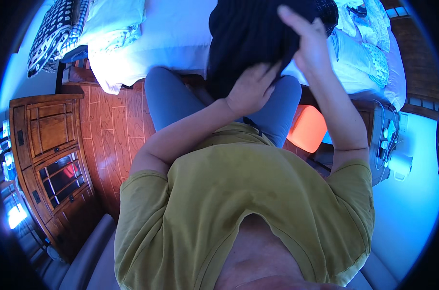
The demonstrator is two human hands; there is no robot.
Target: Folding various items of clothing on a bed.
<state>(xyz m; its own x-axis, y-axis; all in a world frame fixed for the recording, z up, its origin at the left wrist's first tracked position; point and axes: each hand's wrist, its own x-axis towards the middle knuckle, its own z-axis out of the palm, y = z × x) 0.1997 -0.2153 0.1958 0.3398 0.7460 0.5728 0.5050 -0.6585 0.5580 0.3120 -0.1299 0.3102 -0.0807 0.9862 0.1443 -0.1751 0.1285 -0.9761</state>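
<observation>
A black garment point(248, 36), its exact kind unclear, is held up in front of my knees, at the edge of the bed. My right hand point(309, 46) grips its right side, with the thumb over the cloth and the other fingers partly hidden behind it. Against the garment's lower edge lies my left hand point(251, 89), its fingers stretched out and slightly blurred. The cloth hangs down between my thighs, and its upper end runs out of the picture.
White bedding point(171, 43) covers the bed ahead. Folded clothes point(113, 24) and a patterned black-and-white pile point(52, 36) lie at left, more clothes point(369, 53) at right. A wooden cabinet point(52, 130) stands left; an orange object point(309, 128) is beside my right knee.
</observation>
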